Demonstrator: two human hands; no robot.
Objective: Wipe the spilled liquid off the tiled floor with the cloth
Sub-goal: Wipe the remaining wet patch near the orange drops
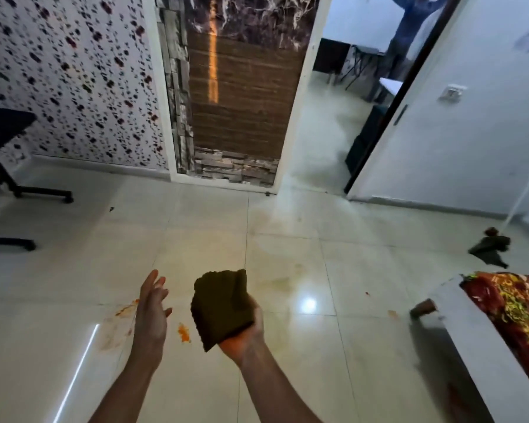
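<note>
A folded dark olive cloth (220, 306) rests in my right hand (246, 334), held palm up above the glossy cream tiled floor (287, 239). My left hand (151, 312) hovers open beside it, fingers spread, holding nothing. Orange spilled liquid (184, 332) lies on the tiles between my hands. A fainter orange smear (122, 312) spreads to the left of my left hand. Small orange spots (393, 313) dot the floor to the right.
A bed with a red patterned cover (513, 312) stands at the right. A dark crumpled object (490, 248) lies on the floor near it. A black table frame (9, 184) is at the left. Through the open doorway, a person (409, 32) stands in the far room.
</note>
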